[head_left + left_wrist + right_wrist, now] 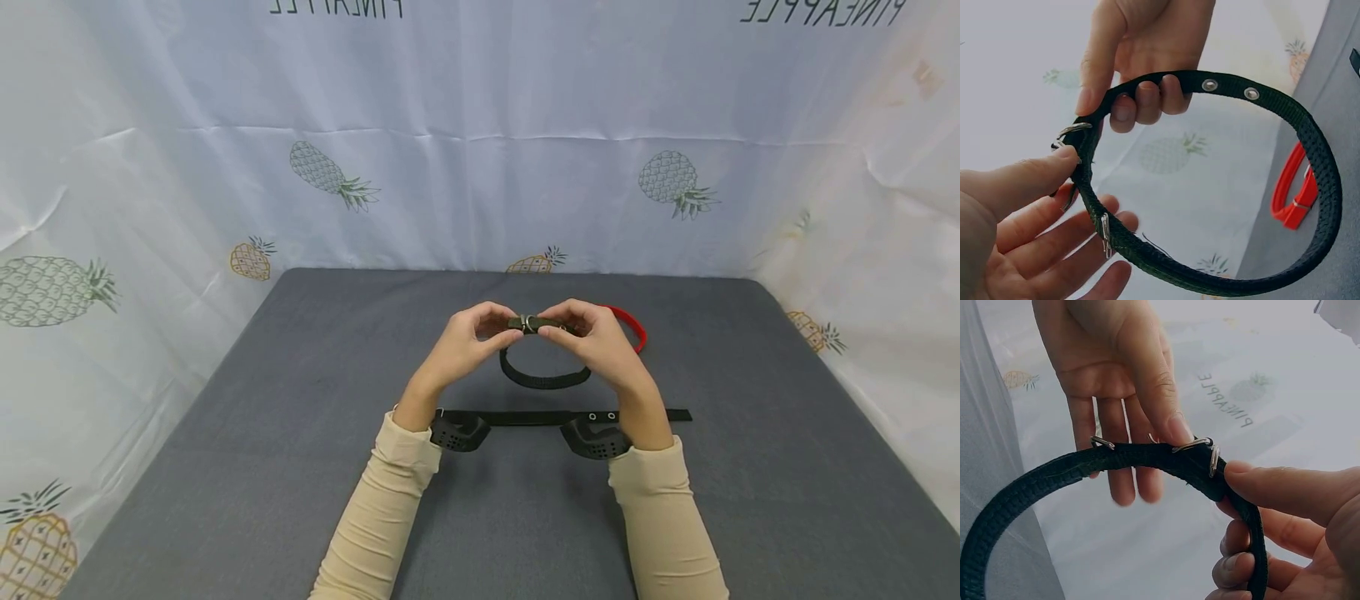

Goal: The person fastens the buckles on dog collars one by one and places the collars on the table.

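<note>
Both hands hold a dark green collar (545, 382) raised above the table and bent into a loop. The left hand (463, 340) pinches it by its metal buckle (1075, 128), with thumb on top and fingers behind. Close on the other side, the right hand (600, 342) grips the strap end, its thumb next to the buckle and its fingers curled round the band. Metal eyelets (1210, 85) show along the strap beyond the right fingers. A metal ring (1107, 236) hangs on the band near the left fingertips.
A red collar (633, 327) lies on the grey table (300, 375) behind the right hand. Below the hands, a black strap with eyelets (525, 418) lies straight across the table, partly covered by the right wrist. A pineapple-print curtain (480, 192) surrounds the table's back and sides.
</note>
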Demonstrator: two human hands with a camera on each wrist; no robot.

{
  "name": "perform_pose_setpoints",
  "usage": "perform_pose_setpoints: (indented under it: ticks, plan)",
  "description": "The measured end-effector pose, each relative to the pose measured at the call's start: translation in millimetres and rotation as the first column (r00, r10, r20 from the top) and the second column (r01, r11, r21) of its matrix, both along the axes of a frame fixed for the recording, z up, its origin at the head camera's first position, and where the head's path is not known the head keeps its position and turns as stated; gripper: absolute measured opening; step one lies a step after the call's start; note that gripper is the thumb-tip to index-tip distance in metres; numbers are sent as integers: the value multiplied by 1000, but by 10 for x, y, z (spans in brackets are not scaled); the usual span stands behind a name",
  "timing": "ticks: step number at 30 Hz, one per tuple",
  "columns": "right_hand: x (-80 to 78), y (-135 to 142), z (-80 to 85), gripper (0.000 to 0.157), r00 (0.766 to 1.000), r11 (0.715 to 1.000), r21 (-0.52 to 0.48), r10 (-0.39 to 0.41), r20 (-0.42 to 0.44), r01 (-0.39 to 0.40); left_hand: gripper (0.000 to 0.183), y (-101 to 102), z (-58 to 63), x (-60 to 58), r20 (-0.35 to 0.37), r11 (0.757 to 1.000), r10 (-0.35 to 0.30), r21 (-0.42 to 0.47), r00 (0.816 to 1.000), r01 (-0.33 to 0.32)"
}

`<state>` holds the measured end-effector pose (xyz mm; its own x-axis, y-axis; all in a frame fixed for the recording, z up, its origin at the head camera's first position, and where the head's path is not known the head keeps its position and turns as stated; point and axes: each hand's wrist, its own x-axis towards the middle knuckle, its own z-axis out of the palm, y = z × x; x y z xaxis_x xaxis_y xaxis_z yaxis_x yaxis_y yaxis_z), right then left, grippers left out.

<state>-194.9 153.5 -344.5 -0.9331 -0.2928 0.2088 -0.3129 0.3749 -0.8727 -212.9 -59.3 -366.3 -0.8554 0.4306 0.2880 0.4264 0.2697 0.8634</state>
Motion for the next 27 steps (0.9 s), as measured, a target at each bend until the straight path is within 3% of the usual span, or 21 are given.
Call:
perform_pose_setpoints:
  ticks: [9,16,27]
  plan:
    - [-7,8,-17,25,1000,1000,-5,-15,1,15,24,-19,5,1,-72,1000,-1,11,997,2]
    - [-19,-33,-40,34,999,1000,11,13,31,-14,24,-10,5,11,-163,1000,-1,-31,987,-4]
    - [-40,-104,-80,35,995,998,32,57,78,-59,22,7,-13,6,-183,997,12,-67,983,-25]
